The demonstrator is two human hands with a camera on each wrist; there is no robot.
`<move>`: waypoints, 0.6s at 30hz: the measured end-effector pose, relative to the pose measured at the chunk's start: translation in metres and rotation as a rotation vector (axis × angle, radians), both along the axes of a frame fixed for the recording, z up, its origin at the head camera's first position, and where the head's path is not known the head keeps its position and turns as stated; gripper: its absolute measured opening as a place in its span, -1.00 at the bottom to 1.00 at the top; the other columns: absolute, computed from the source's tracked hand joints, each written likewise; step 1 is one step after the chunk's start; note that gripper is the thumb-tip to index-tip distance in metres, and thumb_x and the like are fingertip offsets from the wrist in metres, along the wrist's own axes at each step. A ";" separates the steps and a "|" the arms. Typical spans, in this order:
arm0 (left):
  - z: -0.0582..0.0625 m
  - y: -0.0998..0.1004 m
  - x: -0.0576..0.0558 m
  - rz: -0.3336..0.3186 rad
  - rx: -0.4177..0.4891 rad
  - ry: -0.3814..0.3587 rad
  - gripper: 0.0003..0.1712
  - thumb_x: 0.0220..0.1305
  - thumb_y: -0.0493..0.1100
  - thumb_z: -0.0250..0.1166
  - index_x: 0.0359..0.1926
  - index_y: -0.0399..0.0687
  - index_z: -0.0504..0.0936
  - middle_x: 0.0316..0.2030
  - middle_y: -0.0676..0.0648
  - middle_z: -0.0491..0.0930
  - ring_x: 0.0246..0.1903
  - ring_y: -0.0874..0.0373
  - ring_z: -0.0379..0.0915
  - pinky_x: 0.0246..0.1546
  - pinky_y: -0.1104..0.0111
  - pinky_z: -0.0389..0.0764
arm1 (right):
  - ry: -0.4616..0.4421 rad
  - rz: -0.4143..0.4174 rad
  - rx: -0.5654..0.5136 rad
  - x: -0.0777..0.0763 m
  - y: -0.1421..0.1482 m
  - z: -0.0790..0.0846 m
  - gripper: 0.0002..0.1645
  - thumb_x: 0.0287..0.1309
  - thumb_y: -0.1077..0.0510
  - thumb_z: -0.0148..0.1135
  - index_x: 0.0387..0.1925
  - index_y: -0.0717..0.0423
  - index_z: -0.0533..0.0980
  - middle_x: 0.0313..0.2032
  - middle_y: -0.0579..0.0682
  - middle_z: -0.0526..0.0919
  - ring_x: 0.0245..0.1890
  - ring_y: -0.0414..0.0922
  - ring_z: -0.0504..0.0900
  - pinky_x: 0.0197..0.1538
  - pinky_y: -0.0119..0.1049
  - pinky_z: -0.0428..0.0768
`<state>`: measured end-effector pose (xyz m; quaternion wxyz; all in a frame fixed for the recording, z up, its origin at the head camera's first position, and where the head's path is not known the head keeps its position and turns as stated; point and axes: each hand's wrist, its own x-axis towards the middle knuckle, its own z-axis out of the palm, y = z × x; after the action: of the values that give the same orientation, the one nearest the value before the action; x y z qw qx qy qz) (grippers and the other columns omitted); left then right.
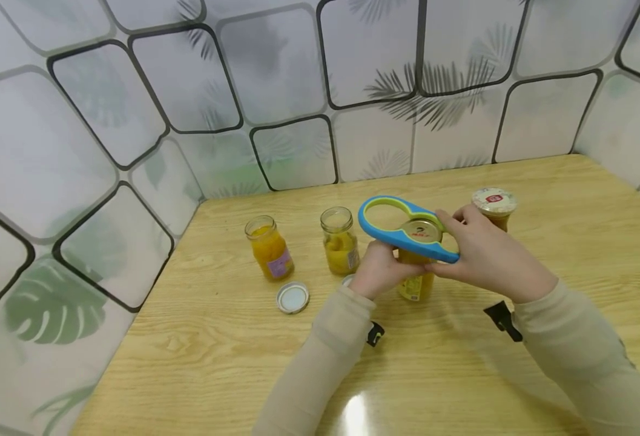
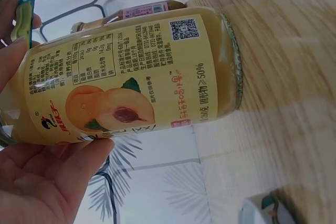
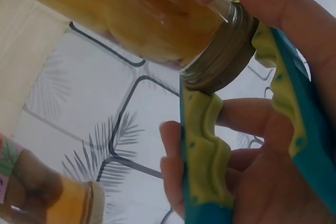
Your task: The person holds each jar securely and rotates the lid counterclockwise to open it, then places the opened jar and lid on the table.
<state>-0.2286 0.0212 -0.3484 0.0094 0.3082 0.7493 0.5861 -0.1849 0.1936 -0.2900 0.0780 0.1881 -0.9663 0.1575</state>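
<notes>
A glass jar of yellow peaches (image 1: 416, 288) stands on the table, its printed peach label (image 2: 121, 93) facing the left wrist camera. My left hand (image 1: 376, 269) grips the jar around its upper body. Over the gold metal lid (image 1: 422, 229) sits a blue and yellow-green jar opener (image 1: 415, 244) with scalloped inner edges. My right hand (image 1: 488, 254) holds the opener at its right end, thumb on one side and fingers on the other. In the right wrist view, the opener's ridged arms (image 3: 205, 150) lie on both sides of the lid (image 3: 223, 59).
Two uncovered jars, one of orange fruit (image 1: 270, 251) and one of yellow fruit (image 1: 341, 248), stand to the left. A loose lid (image 1: 292, 297) lies before them; another (image 1: 348, 280) is partly hidden by my left hand. Behind my right hand stands a jar with a printed lid (image 1: 494, 201).
</notes>
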 end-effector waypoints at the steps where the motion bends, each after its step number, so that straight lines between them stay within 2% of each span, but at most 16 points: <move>1: 0.000 0.000 0.000 0.000 0.000 0.004 -0.27 -0.10 -0.27 0.40 0.14 -0.02 0.30 0.01 0.04 0.43 0.02 0.31 0.31 0.05 0.44 0.30 | 0.003 0.004 0.015 0.000 0.000 0.000 0.02 -0.10 -0.15 0.31 0.25 0.37 0.15 -0.13 0.26 0.28 -0.41 -0.07 0.39 -0.41 -0.22 0.46; 5: 0.001 0.001 -0.001 0.009 -0.006 0.014 -0.27 -0.12 -0.27 0.41 0.13 -0.04 0.31 0.00 0.04 0.44 0.03 0.32 0.30 0.08 0.45 0.27 | 0.039 0.020 0.097 0.001 0.000 0.002 -0.05 -0.14 0.06 0.34 0.24 0.39 0.14 -0.15 0.29 0.30 -0.42 -0.05 0.40 -0.42 -0.20 0.47; 9: 0.002 0.002 0.000 0.028 -0.017 0.015 -0.26 -0.13 -0.27 0.41 0.13 -0.05 0.31 0.00 0.04 0.44 0.04 0.32 0.29 0.09 0.46 0.24 | 0.144 0.031 0.221 0.003 -0.002 0.001 -0.12 -0.21 0.29 0.31 0.20 0.42 0.16 -0.20 0.33 0.34 -0.39 0.04 0.41 -0.44 -0.14 0.48; 14: 0.001 0.003 0.000 0.034 -0.005 0.022 -0.24 -0.12 -0.29 0.40 0.15 -0.09 0.28 0.03 -0.01 0.43 0.05 0.30 0.27 0.11 0.48 0.21 | 0.241 0.007 0.364 0.006 -0.007 -0.001 -0.05 -0.31 0.31 0.38 0.20 0.41 0.17 -0.19 0.35 0.38 -0.28 0.17 0.43 -0.43 -0.01 0.44; 18: -0.001 0.004 0.000 0.021 0.006 0.002 -0.25 -0.09 -0.29 0.38 0.16 -0.12 0.27 0.04 -0.03 0.41 0.05 0.29 0.28 0.10 0.48 0.23 | 0.236 0.000 0.396 0.007 -0.009 0.001 0.00 -0.34 0.29 0.41 0.21 0.42 0.14 -0.17 0.33 0.39 -0.32 0.17 0.44 -0.52 -0.03 0.40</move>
<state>-0.2287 0.0250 -0.3494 0.0019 0.3010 0.7507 0.5881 -0.1776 0.1842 -0.2888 0.1522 0.2168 -0.9625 -0.0585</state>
